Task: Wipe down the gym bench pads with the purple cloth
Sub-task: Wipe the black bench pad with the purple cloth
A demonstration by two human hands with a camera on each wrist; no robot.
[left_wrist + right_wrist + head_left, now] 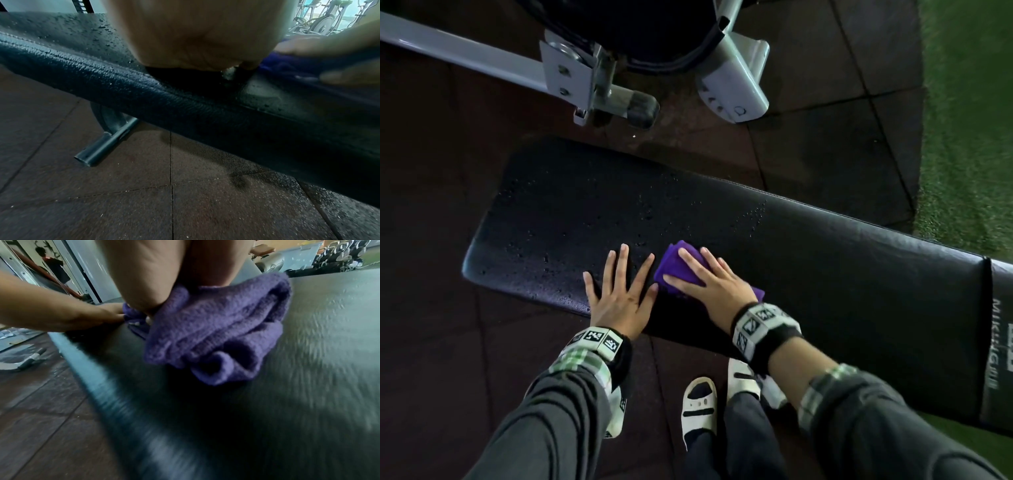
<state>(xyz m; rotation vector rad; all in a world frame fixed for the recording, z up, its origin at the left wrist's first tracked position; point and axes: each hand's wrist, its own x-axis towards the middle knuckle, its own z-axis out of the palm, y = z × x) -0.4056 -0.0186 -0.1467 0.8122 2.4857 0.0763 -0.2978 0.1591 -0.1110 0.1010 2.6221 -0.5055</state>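
Note:
A long black gym bench pad (808, 240) runs from lower left to right, its left half (558, 212) beaded with water drops. My right hand (705, 274) lies flat with straight fingers on a bunched purple cloth (678, 263), pressing it onto the pad near the front edge. In the right wrist view the cloth (216, 340) sits crumpled under my palm and the pad (308, 353) is motion-blurred. My left hand (619, 291) rests flat with spread fingers on the pad just left of the cloth; the left wrist view shows its palm (195, 32) on the wet pad (144, 91).
A grey steel machine frame (571, 75) and a black round part stand on the dark rubber floor tiles (825, 130) beyond the bench. Green turf (969, 120) lies at the right. My feet in white sandals (700, 404) are below the bench edge. A bench leg tube (102, 146) rests on the floor.

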